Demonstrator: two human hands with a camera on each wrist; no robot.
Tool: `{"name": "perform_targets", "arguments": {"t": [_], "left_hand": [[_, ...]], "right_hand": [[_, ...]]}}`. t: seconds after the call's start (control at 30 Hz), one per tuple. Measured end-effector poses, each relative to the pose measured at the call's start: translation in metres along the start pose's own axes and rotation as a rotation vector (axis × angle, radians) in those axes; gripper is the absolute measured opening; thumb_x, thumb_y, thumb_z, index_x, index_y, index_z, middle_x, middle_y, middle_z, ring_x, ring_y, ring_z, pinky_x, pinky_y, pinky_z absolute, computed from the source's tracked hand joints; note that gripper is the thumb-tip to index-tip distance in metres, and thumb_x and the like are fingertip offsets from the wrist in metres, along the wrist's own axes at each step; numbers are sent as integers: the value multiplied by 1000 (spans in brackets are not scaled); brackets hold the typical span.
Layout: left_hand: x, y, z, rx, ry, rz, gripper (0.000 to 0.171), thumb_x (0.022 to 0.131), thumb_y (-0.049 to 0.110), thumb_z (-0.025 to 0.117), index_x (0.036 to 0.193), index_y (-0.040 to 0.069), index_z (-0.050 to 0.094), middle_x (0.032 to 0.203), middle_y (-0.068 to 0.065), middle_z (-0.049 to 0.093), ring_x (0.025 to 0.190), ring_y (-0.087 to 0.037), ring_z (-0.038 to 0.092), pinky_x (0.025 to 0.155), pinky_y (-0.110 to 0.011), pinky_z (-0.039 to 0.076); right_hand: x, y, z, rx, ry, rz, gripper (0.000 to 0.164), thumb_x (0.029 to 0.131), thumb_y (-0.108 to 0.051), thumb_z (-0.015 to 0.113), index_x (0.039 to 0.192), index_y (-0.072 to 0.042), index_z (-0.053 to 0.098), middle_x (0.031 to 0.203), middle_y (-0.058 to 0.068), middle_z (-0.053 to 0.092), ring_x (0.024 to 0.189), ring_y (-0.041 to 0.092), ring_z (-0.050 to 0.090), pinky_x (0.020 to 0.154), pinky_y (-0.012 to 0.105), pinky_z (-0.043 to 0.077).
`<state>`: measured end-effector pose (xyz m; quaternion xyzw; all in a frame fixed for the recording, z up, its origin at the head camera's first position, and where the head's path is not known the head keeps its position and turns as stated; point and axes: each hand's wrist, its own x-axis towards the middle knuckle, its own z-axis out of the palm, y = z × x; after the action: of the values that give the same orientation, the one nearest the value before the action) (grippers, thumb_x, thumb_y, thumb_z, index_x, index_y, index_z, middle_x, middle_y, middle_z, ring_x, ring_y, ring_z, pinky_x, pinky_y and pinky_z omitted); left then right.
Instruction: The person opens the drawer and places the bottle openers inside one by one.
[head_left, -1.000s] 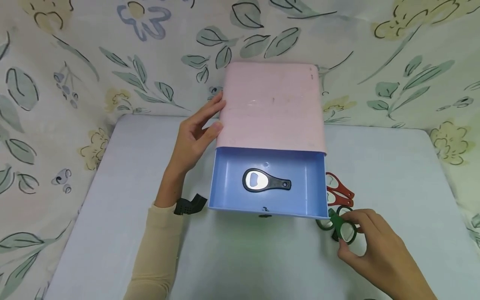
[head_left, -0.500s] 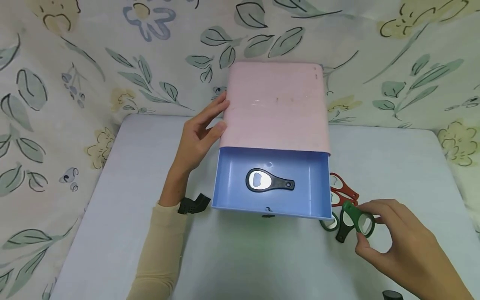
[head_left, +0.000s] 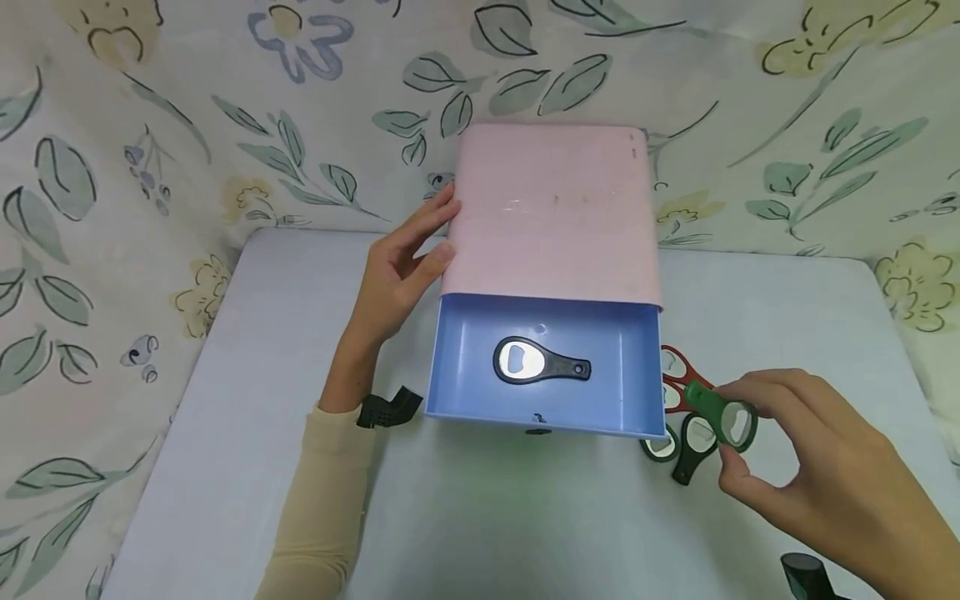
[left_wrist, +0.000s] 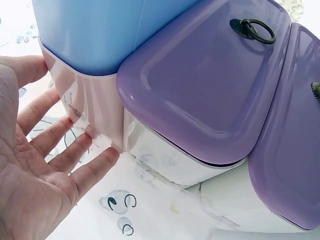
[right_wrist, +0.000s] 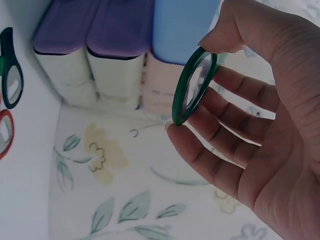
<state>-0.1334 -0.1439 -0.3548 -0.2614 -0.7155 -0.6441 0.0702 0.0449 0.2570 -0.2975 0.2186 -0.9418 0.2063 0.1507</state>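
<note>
The top blue drawer [head_left: 622,371] of a pink cabinet [head_left: 551,217] is pulled out, and a black bottle opener [head_left: 555,365] lies flat in it. My left hand [head_left: 390,279] rests with its fingertips against the cabinet's left side; in the left wrist view its fingers [left_wrist: 95,167] are spread along the pink wall. Right of the drawer, my right hand [head_left: 832,454] pinches a green bottle opener [right_wrist: 181,95] by its round end between thumb and fingers, above the table. Below it lie another black opener [head_left: 686,462], a green one [head_left: 660,450] and red ones [head_left: 682,371], partly hidden by the drawer.
Purple drawer fronts [left_wrist: 200,90] sit beneath the blue drawer, with a dark ring pull [left_wrist: 262,32] on one. The table [head_left: 525,517] has a pale cover. Floral cloth [head_left: 300,125] hangs behind and at the sides. Black wrist mounts [head_left: 390,408] show near both hands.
My right hand has lifted the green bottle opener off the other openers and moved it right and slightly back. My left hand stays on the cabinet; the view has shifted slightly.
</note>
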Motion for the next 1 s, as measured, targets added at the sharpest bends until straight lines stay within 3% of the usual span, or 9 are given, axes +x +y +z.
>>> {"name": "perform_targets", "arguments": {"t": [0.13,0.27,0.5,0.73,0.87,1.0], "left_hand": [[0,0,0,10,0,-10,53,100,15,62,151,1,56,169,-3,44,159,-17,40,120,-45,48],[1,0,-1,4,3,-9,52,100,12,62,151,2,57,169,-2,45,158,-17,41,120,-41,49],[0,2,-1,-26,3,-7,52,100,10,61,150,1,57,169,-4,45,158,-18,41,118,-37,51],[1,2,0,-19,-7,-8,52,99,8,61,151,1,56,169,-4,45,158,-19,42,118,-36,51],[1,1,-1,-30,6,0,51,100,12,62,150,1,57,169,-4,46,157,-22,44,117,-35,52],[0,-1,1,-39,10,2,52,101,18,65,150,2,58,168,-3,46,156,-22,45,118,-37,51]], "right_hand": [[10,-5,-6,-14,12,-52,64,96,-59,44,112,-4,73,109,6,68,107,1,50,107,-7,26],[22,-9,-13,-19,1,-86,67,98,-63,43,110,-4,73,108,6,68,105,3,51,107,-7,26],[36,-5,-19,-35,-49,-132,70,99,-65,43,119,-4,73,116,9,69,106,16,56,110,-5,25],[46,15,-17,49,-29,-218,53,87,-45,69,129,-14,75,123,6,71,114,16,60,112,0,31],[61,8,-18,58,-73,-245,54,82,-38,78,133,-19,73,128,1,69,118,17,60,110,1,32],[74,-2,-18,63,-101,-285,55,79,-29,78,133,-21,72,129,-1,69,117,16,60,103,3,35]]}}
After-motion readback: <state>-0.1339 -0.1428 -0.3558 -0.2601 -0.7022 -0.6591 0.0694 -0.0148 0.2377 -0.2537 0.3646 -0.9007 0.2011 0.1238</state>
